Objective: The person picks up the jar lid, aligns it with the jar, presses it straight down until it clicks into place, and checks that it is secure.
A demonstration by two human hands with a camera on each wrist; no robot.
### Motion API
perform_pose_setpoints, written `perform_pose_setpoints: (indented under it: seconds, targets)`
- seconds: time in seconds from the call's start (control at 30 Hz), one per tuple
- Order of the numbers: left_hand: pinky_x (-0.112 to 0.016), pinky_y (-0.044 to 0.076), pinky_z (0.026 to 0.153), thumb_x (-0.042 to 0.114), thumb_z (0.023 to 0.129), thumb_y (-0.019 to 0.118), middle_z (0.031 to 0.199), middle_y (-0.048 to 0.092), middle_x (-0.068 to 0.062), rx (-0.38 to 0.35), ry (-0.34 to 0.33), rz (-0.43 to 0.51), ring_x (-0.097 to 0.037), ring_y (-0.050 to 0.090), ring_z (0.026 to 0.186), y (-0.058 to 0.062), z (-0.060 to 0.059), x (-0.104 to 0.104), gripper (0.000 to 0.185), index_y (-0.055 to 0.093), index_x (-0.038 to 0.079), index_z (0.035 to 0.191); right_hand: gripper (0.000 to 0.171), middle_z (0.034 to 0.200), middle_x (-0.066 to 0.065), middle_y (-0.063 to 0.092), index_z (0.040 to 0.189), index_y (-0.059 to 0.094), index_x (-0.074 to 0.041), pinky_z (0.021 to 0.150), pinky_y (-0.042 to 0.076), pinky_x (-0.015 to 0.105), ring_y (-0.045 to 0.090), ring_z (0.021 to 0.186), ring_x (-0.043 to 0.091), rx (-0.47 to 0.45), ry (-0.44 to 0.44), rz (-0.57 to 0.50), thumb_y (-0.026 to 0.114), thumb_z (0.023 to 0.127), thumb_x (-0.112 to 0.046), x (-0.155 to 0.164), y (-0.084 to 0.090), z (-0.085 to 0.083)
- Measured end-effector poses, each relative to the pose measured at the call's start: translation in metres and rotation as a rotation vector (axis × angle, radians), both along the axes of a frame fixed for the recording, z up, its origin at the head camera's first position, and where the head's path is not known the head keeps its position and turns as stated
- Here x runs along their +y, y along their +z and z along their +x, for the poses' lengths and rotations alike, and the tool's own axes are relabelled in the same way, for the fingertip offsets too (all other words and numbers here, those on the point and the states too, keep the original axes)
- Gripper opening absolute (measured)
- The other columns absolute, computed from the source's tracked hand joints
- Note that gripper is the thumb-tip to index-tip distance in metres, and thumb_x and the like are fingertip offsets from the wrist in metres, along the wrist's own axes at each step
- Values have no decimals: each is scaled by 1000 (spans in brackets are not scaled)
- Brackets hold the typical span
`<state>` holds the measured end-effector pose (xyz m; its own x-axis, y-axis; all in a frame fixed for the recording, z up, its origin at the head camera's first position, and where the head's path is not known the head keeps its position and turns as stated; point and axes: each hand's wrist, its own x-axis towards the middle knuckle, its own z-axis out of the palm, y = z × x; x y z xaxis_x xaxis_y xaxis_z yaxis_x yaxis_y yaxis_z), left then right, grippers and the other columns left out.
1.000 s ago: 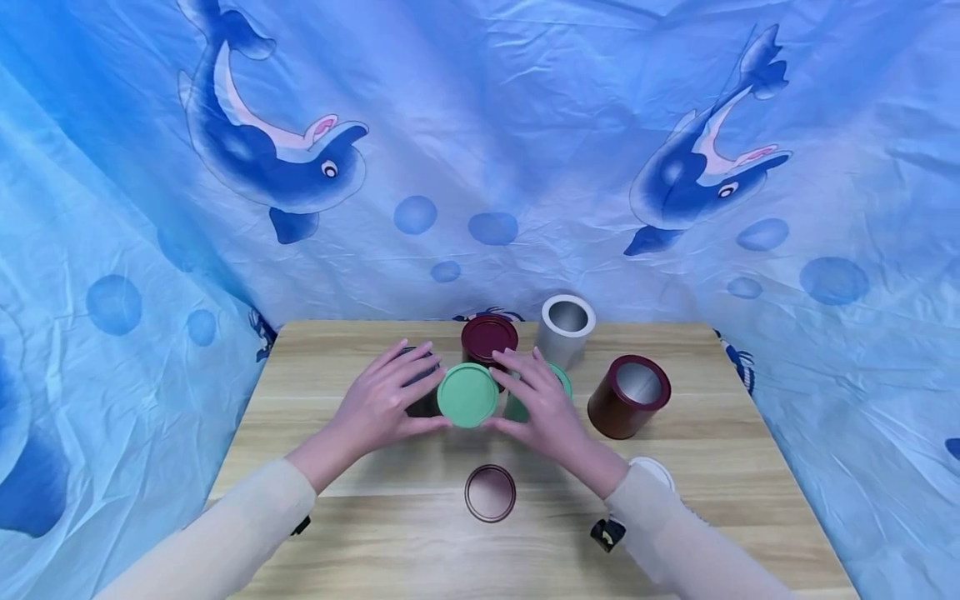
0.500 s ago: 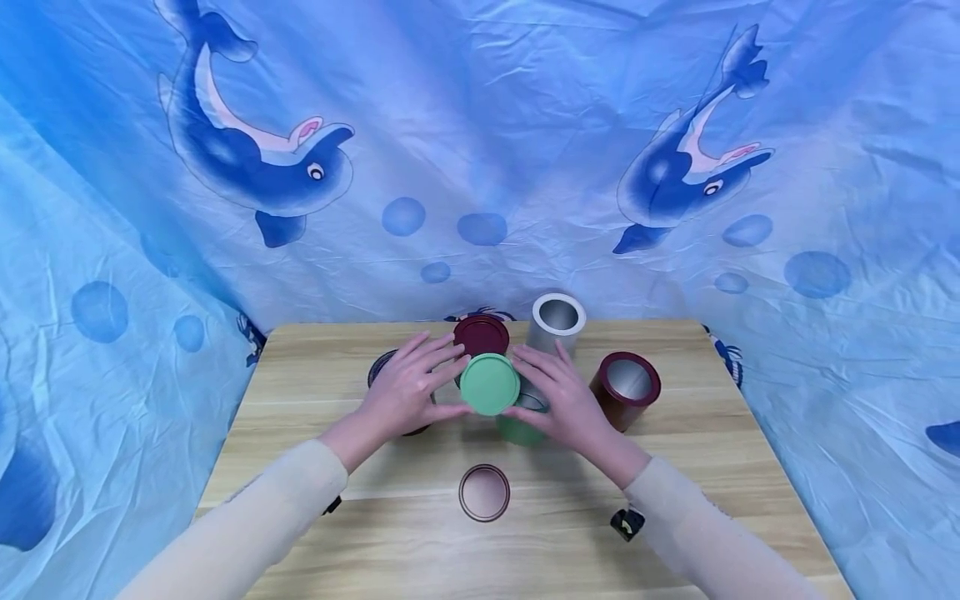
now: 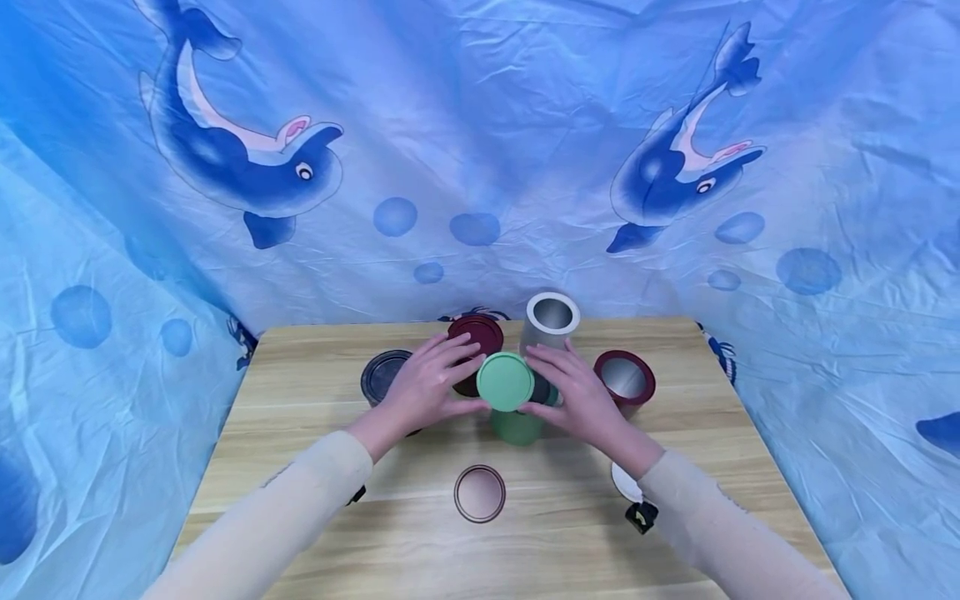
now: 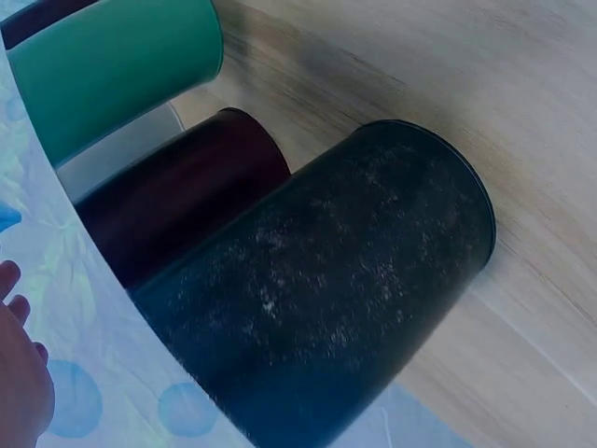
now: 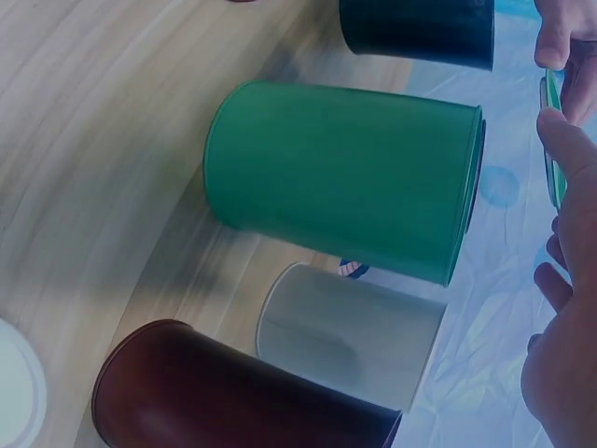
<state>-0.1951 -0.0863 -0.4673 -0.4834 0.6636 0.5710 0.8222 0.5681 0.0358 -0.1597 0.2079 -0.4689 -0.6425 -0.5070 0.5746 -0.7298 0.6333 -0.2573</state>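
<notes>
In the head view, my left hand and right hand hold a round green lid by its opposite edges. It overlaps the top of a green can standing on the table. The right wrist view shows the lid edge-on, raised past the green can's rim with a gap between them. Thumb and fingers of the right hand pinch it there. Only part of the left hand shows in the left wrist view, beside a scuffed dark can.
A lidded dark can stands left, a lidded maroon can behind. Open grey and brown-red cans stand back and right. A brown-red lid lies in front; a white lid lies near the right sleeve.
Both hands have carried the green lid to the right, from beside the green can to over it. The head view has shifted slightly. The cans stay in place on the table.
</notes>
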Motion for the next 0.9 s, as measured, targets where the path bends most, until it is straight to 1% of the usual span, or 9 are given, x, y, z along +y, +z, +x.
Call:
perform_pose_setpoints:
  seconds: [0.1,0.3,0.47,0.63,0.77,0.9]
  targets:
    - [-52,40,123,61,76,91,137,73,-12,-18,3,6,-33,61,138,-1,-2,3,75,78,9,130,78,143,17,67,134,71,2,122,35,66,61,136,37,-19,-8,6,101,71,-31,2,0,-1]
    - [-54,43,120,58,73,94,136,72,-14,-35,-4,16,-36,62,136,-3,-5,9,77,78,7,129,77,144,17,66,133,71,2,119,37,69,61,136,37,-28,-5,5,102,71,-30,7,-1,-5]
    - [-57,45,119,58,77,91,139,71,-15,-72,-10,-4,-37,61,138,-4,-7,15,75,77,8,131,75,145,18,66,133,71,2,121,35,69,60,137,38,-64,-3,0,101,71,-29,13,-2,-7]
    - [-55,41,122,62,81,87,144,68,-13,-137,20,-69,-34,56,143,-3,-9,21,75,76,10,134,74,147,18,64,134,71,2,123,32,68,58,139,39,-115,-17,12,100,73,-29,18,-3,-7]
    - [-53,38,125,65,83,84,147,66,-11,-185,49,-133,-32,53,146,-2,-10,27,76,75,12,136,73,147,18,63,133,71,3,122,32,69,57,139,39,-137,-29,35,99,74,-31,23,-4,-7]
    - [-52,37,125,67,85,81,150,65,-9,-225,63,-177,-30,52,147,-1,-11,34,76,74,15,139,72,148,18,63,132,72,2,122,32,69,57,139,39,-168,-51,54,99,76,-33,28,-6,-6]
